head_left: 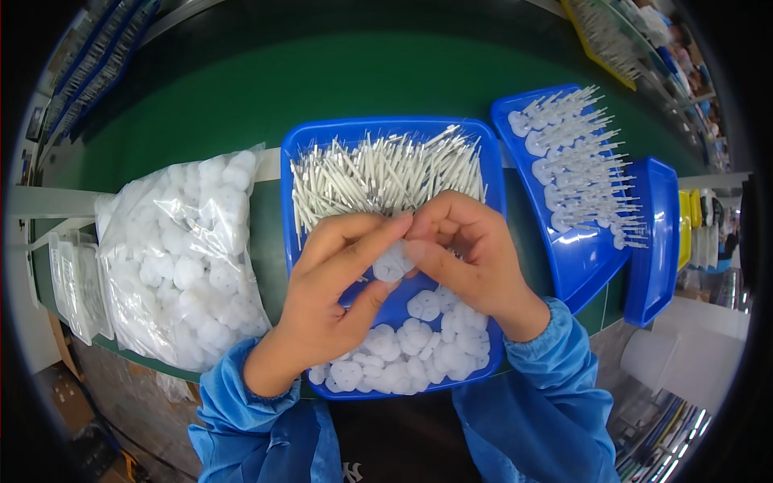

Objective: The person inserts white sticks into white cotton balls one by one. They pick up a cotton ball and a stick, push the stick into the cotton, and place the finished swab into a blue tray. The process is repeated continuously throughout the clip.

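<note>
Above the middle of a blue tray, my two hands meet at the fingertips. My left hand is closed on a translucent white plastic disc with a petal-like pattern. My right hand is pinched, its thumb against the disc's right edge; whatever else lies between its fingers is hidden. Thin white rods with shiny tips fill the far half of the tray, just beyond my fingers. In its near half, below my hands, loose white discs lie in a heap.
A clear plastic bag packed with white discs stands at left. At right, a tilted blue tray bears rows of discs with rods, beside another blue tray. Green tabletop stretches behind. A yellow-edged tray is farther back.
</note>
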`<state>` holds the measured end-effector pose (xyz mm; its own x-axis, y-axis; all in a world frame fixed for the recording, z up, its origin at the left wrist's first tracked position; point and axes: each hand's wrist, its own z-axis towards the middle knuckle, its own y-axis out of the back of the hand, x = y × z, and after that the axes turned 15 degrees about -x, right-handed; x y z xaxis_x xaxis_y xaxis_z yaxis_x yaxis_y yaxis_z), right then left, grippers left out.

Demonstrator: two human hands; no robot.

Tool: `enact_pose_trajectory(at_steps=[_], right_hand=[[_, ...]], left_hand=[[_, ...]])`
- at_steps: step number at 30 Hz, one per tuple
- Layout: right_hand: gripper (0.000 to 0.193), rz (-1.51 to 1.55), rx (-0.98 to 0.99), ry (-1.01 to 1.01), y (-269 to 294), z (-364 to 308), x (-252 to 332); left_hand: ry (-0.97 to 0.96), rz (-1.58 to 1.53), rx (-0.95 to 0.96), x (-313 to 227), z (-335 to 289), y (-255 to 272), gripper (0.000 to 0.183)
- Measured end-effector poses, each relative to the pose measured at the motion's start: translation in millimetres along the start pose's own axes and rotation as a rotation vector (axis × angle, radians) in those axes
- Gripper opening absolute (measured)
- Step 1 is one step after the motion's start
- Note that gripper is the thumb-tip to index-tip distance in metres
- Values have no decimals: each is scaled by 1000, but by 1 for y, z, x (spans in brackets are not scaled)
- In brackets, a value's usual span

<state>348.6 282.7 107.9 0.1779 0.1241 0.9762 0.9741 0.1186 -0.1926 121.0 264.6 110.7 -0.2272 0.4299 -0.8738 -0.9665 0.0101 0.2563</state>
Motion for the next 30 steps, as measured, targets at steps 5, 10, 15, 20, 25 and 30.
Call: enact_pose_trajectory(at_steps=[5, 10, 15, 20, 25, 30], right_hand=[[24, -25, 14, 20, 3, -11, 5], [24, -177, 33, 48, 9, -8, 8], [21, -496, 71, 405, 9, -12, 14], [21, -1037, 273, 783, 10, -13, 4], [25, -1145, 261, 714, 6, -15, 20], [27, -1106, 157, 638, 9, -21, 14]], left_hand=[[24, -39, -16, 0, -2, -3, 66], [-17, -25, 19, 3, -4, -2, 66], [-39, 246, -45, -12, -12, 14, 74], [-114, 456, 19, -6, -25, 22, 69], [-178, 522, 88, -5, -29, 19, 57], [-188, 529, 134, -4, -34, 16, 56]])
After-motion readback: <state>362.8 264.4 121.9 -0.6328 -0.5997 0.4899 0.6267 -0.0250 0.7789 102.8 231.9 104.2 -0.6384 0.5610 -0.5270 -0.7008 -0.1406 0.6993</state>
